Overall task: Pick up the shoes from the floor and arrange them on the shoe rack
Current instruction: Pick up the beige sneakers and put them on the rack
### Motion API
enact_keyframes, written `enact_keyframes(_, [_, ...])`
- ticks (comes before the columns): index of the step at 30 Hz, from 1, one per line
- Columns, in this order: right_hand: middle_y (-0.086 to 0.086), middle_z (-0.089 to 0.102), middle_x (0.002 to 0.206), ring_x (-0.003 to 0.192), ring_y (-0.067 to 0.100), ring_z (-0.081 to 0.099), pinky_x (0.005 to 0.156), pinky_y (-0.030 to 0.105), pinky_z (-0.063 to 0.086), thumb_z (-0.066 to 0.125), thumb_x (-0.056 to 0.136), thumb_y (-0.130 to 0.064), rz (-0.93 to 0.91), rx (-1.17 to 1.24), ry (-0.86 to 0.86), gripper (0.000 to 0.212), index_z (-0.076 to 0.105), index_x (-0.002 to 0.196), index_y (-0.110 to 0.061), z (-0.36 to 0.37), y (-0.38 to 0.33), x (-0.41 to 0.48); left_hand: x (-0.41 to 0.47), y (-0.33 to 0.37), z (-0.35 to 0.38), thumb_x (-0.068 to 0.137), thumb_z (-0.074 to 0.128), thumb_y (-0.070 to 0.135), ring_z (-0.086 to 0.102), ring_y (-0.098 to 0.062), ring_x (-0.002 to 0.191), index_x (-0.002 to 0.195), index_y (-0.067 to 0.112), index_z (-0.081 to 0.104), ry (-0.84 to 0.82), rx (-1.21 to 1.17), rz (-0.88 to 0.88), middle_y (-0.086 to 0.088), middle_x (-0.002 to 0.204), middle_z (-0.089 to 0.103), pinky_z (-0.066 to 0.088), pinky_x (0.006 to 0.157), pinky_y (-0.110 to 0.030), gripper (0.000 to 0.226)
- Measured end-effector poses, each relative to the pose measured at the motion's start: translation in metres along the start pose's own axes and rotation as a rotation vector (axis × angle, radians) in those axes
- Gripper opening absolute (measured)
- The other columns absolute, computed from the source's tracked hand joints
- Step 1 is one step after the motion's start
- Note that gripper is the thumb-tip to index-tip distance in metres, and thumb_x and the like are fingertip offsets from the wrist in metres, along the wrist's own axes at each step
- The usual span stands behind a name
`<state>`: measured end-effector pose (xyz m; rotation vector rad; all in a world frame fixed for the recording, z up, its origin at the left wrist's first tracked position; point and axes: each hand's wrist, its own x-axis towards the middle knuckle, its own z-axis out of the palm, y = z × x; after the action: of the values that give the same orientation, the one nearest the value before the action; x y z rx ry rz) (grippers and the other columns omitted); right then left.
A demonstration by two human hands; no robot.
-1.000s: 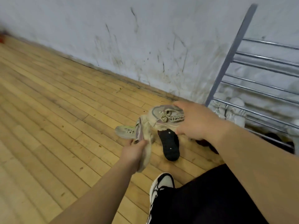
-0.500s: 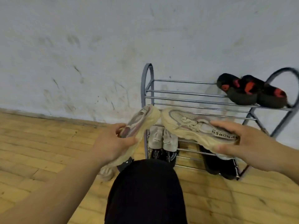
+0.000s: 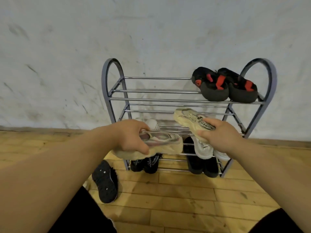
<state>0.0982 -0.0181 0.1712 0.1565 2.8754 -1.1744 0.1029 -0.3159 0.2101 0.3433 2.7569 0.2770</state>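
Observation:
My left hand (image 3: 133,137) grips a worn beige sneaker (image 3: 166,143) from above, held level in front of the rack's middle tier. My right hand (image 3: 217,133) grips the matching beige sneaker (image 3: 186,116) by its heel, toe pointing up-left toward the middle shelf. The grey metal shoe rack (image 3: 168,99) stands against the wall straight ahead. A black shoe (image 3: 105,182) lies sole-up on the floor at the rack's lower left.
A black and red pair (image 3: 223,85) sits on the top tier at the right. White shoes (image 3: 151,123) and a grey pair (image 3: 203,148) occupy the middle tier. Dark pairs (image 3: 146,163) fill the bottom tier. Scuffed white wall behind, wooden floor (image 3: 185,195) in front.
The view has swung from the floor to face the rack. Both hands have carried the beige sneakers forward and closer to the middle tier, and the left one now lies level.

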Motion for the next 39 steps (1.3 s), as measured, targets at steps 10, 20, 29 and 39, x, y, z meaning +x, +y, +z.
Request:
enact_keyframes(10, [0.000, 0.048, 0.157, 0.140, 0.023, 0.048, 0.109, 0.031, 0.038, 0.064, 0.095, -0.048, -0.045, 0.160, 0.064, 0.062, 0.049, 0.153, -0.029, 0.127, -0.066, 0.076, 0.014, -0.063, -0.002, 0.073, 0.086, 0.047, 0.051, -0.007, 0.114, 0.149, 0.037, 0.044, -0.276, 0.048, -0.001, 0.013, 0.142, 0.053, 0.041, 0.093, -0.027, 0.087])
enact_keyframes(20, [0.009, 0.041, 0.144, 0.127, 0.033, 0.053, 0.104, 0.039, 0.045, 0.065, 0.088, -0.061, -0.123, -0.004, 0.016, 0.074, 0.045, 0.152, -0.032, 0.239, -0.121, 0.105, 0.018, -0.134, -0.007, 0.071, 0.088, 0.046, 0.053, -0.010, 0.113, 0.140, 0.041, 0.052, -0.311, -0.030, -0.077, 0.015, 0.134, 0.055, 0.041, 0.094, -0.031, 0.078])
enact_keyframes(29, [-0.001, 0.056, 0.142, 0.131, 0.021, 0.052, 0.099, 0.031, 0.040, 0.064, 0.090, -0.058, -0.251, 0.067, -0.071, 0.065, 0.050, 0.146, -0.028, 0.210, -0.128, 0.094, 0.024, -0.145, -0.008, 0.071, 0.088, 0.043, 0.056, -0.007, 0.114, 0.139, 0.040, 0.055, -0.315, -0.086, -0.044, 0.017, 0.132, 0.056, 0.043, 0.089, -0.026, 0.076])
enact_keyframes(39, [-0.021, 0.047, 0.150, 0.133, -0.004, 0.046, 0.108, 0.024, 0.039, 0.076, 0.074, -0.072, -0.212, 0.012, -0.814, 0.075, 0.044, 0.141, -0.062, 0.095, -0.060, 0.036, 0.027, -0.100, -0.014, 0.067, 0.089, 0.049, 0.052, -0.001, 0.122, 0.137, 0.046, 0.053, -0.213, -0.221, 0.180, 0.024, 0.132, 0.055, 0.040, 0.104, -0.029, 0.079])
